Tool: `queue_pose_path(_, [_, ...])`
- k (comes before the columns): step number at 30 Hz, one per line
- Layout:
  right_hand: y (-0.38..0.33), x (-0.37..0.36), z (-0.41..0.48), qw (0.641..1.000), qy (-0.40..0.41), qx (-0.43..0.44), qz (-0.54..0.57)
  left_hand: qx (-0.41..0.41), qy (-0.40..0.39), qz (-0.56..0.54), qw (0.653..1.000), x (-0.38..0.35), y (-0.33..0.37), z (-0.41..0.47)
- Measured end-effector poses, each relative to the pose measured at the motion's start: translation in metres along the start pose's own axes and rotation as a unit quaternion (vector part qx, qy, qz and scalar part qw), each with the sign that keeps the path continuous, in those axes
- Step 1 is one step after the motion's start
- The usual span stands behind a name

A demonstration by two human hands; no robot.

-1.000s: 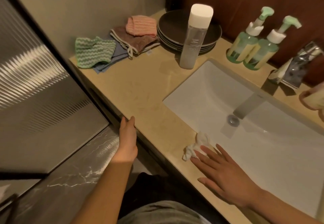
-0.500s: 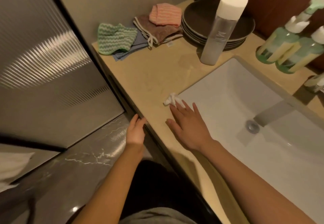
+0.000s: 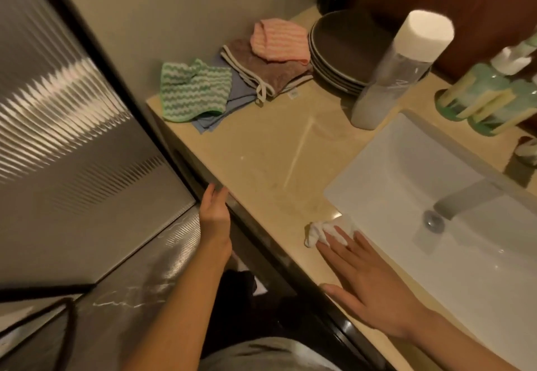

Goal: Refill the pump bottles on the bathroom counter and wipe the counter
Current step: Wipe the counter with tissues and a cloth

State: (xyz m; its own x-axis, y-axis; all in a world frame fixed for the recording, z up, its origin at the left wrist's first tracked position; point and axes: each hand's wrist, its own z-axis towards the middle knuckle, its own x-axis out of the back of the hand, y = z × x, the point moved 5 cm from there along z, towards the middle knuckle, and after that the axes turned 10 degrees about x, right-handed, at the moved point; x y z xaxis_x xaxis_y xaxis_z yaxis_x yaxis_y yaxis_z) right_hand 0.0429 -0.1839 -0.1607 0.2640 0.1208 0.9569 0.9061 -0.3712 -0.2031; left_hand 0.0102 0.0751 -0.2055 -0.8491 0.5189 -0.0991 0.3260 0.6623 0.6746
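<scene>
Pressing a white wad point(image 3: 318, 232) onto the worktop point(image 3: 261, 152) with the flat, straight-fingered right grip point(image 3: 369, 280), presumably to wipe; seemingly steadying with the open left grip point(image 3: 215, 213) at its edge; leaving pump bottles point(image 3: 476, 100) well beyond

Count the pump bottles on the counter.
2. The left pump bottle and right pump bottle stand side by side behind the sink, at the frame's right edge; others could lie beyond it.

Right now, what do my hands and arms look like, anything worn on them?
Both are bare: no gloves, rings or watch show on the left hand or the right hand, and no sleeves are in view. Grey clothing shows below them.
</scene>
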Motion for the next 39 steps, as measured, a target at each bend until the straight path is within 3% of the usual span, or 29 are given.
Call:
queue_pose_path(6, [-0.011, 0.012, 0.081, 1.0, -0.022, -0.015, -0.006, 0.002, -0.042, 0.011, 0.999, 0.011, 0.052, 0.027])
queue_pose_path(13, [-0.002, 0.037, 0.193, 0.998, 0.031, -0.059, 0.02, 0.021, -0.125, 0.067, 0.99, 0.021, 0.061, 0.03])
queue_pose_path(20, [0.02, 0.061, 0.285, 0.983, 0.04, -0.117, 0.132, 0.034, -0.131, 0.095, 0.986, 0.037, 0.061, 0.033])
queue_pose_path(23, [0.012, 0.066, 0.283, 0.983, 0.04, -0.115, 0.139, 0.029, -0.115, 0.098, 0.988, 0.042, 0.062, 0.032])
queue_pose_path(31, [-0.038, 0.031, 0.171, 0.994, 0.012, 0.059, 0.088, 0.016, -0.073, 0.078, 0.994, 0.044, 0.067, 0.034])
queue_pose_path(35, [-0.023, 0.028, 0.121, 0.99, -0.009, 0.083, 0.114, 0.029, -0.086, 0.06, 0.994, 0.03, 0.066, 0.033])
queue_pose_path(39, [-0.01, 0.037, 0.133, 0.991, -0.024, 0.083, 0.106, 0.035, -0.095, 0.055, 0.993, 0.023, 0.066, 0.034])
